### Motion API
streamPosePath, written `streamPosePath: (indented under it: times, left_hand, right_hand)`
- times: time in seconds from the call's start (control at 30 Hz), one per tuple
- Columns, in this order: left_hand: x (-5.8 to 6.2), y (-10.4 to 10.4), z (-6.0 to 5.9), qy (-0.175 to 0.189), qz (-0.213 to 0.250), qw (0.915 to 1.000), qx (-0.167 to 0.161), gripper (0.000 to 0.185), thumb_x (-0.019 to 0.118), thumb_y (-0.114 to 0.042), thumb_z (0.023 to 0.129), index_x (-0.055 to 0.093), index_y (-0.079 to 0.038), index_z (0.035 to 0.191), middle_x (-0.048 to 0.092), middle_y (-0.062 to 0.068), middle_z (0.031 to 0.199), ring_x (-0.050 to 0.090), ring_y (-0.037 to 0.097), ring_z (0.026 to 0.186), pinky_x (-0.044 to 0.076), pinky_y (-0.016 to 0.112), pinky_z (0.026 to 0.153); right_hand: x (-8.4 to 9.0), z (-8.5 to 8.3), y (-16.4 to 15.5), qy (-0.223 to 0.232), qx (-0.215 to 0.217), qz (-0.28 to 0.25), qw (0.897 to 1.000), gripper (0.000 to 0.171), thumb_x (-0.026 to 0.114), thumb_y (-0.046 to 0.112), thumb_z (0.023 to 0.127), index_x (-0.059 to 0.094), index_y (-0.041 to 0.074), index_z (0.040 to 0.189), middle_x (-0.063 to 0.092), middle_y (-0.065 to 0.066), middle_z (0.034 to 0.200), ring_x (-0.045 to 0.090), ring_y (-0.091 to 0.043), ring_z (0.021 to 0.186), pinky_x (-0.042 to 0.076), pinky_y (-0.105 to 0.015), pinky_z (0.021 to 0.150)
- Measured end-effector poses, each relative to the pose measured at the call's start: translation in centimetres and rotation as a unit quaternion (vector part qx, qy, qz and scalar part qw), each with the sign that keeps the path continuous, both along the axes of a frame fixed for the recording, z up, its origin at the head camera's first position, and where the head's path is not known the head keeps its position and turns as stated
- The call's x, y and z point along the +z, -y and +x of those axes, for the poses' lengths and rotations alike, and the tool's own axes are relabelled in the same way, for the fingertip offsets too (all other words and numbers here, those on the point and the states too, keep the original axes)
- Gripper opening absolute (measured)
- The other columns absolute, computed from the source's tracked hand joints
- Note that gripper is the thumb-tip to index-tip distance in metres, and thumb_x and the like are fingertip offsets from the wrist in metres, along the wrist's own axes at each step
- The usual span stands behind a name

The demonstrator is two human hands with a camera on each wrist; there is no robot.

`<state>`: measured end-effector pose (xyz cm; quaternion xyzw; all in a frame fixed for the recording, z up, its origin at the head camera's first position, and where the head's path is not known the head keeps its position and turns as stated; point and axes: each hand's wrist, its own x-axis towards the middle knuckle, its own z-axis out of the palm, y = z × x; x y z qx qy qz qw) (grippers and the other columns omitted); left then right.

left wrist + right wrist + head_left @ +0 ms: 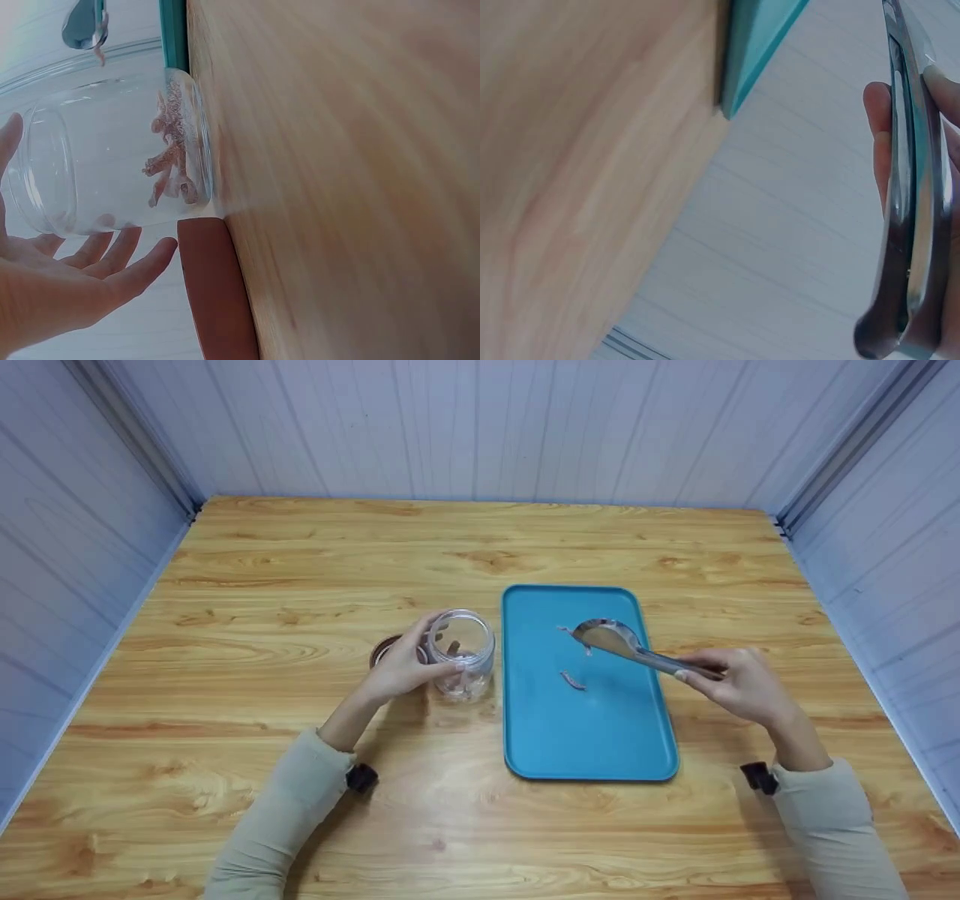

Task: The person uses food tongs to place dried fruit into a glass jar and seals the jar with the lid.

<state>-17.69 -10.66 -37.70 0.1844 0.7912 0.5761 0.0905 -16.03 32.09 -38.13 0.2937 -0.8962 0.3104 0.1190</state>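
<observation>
My left hand (401, 664) is curled round a clear jar (480, 660), which stands uncovered on the table left of the tray. Several small reddish-brown dried-looking pieces (172, 154) lie at the jar's bottom. My right hand (739, 682) grips metal tongs (660, 661) by the handle, their broad spoon-like head (79, 28) over the blue tray (592, 742). A thin piece (99, 54) shows at the tongs' head, apparently pinched there. Another piece (572, 680) lies on the tray below. Of what kind the pieces are, I cannot tell.
A reddish-brown lid (217, 292) lies on the table beside the jar, partly behind my left hand. The wood-grain table (300, 585) meets pale panel walls (450, 427) at the back and sides.
</observation>
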Motion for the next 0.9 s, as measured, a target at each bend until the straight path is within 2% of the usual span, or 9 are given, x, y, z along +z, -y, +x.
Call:
streamPosePath:
  times: [0.13, 0.3, 0.5, 0.9]
  left_hand:
    - [0.0, 0.0, 0.0, -0.001, -0.002, 1.0000, -0.001, 0.073, 0.070, -0.008, 0.075, 0.029, 0.001, 0.134, 0.037, 0.023, 0.128, 0.043, 0.038, 0.110, 0.034, 0.041, 0.090]
    - [0.0, 0.0, 0.0, -0.008, 0.001, 1.0000, -0.001, 0.072, 0.071, -0.007, 0.074, 0.030, 0.001, 0.133, 0.039, 0.023, 0.127, 0.041, 0.038, 0.111, 0.033, 0.041, 0.091]
    - [0.0, -0.1, 0.0, -0.007, 0.004, 1.0000, -0.004, 0.072, 0.071, -0.007, 0.074, 0.030, 0.001, 0.133, 0.038, 0.022, 0.128, 0.041, 0.037, 0.112, 0.033, 0.040, 0.092]
    - [0.0, 0.1, 0.0, -0.001, -0.004, 1.0000, -0.003, 0.072, 0.070, -0.007, 0.075, 0.029, 0.000, 0.134, 0.037, 0.021, 0.129, 0.038, 0.035, 0.115, 0.030, 0.041, 0.093]
  right_hand:
    - [0.7, -0.5, 0.7, -0.004, 0.005, -0.013, 1.000, 0.013, 0.067, -0.001, 0.075, 0.068, -0.001, 0.088, 0.065, -0.004, 0.073, 0.053, -0.007, 0.052, 0.041, -0.016, 0.047]
    - [1.5, -1.1, 1.8, 0.005, 0.003, -0.012, 1.000, 0.013, 0.067, 0.004, 0.077, 0.068, 0.001, 0.090, 0.065, -0.001, 0.074, 0.053, -0.007, 0.052, 0.040, -0.016, 0.047]
    - [2.3, -1.9, 3.5, -0.013, 0.046, -0.023, 0.999, 0.014, 0.067, 0.001, 0.077, 0.068, 0.001, 0.091, 0.064, -0.001, 0.073, 0.049, -0.007, 0.050, 0.039, -0.017, 0.047]
    - [2.8, -2.8, 6.8, -0.027, 0.083, -0.035, 0.996, 0.017, 0.068, -0.007, 0.071, 0.068, -0.003, 0.088, 0.063, -0.005, 0.068, 0.047, -0.009, 0.047, 0.035, -0.020, 0.042]
